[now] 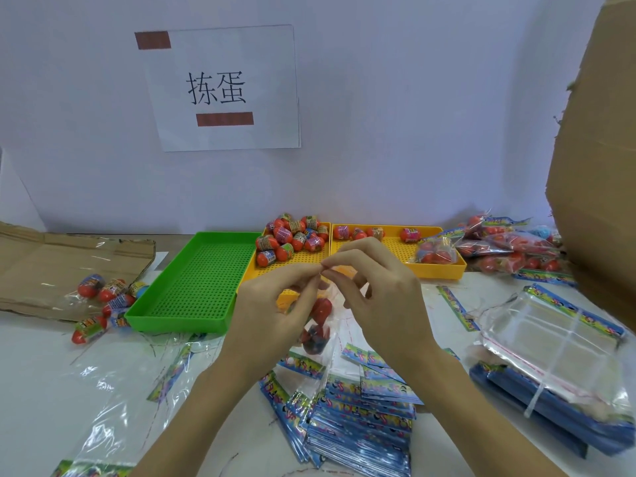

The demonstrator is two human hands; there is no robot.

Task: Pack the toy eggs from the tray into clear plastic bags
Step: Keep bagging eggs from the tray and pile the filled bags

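- While pinching the mouth of a clear bag [321, 325] at centre frame: left hand [275, 304] and right hand [375, 290], thumb and forefinger tips meeting at 12 o'clock of both palms, other fingers loosely fanned.
- Hanging straight down toward 6 o'clock from the pinch: bag with red eggs [321, 309] inside, long axis vertical, between the two wrists, equally near both hands.
- Raised above the table, palms turned inward, forearms converging from 6 o'clock.
- Heaped at 12 o'clock beyond the fingers: loose eggs in the yellow tray [296, 237]; few left in the second yellow tray [392, 249] at 1 o'clock.
- Likely step: sealing or opening the bag's top, hard to tell which.
- Stacked at 3 o'clock: filled bags [509, 246]; at 10 o'clock, green tray [196, 280].
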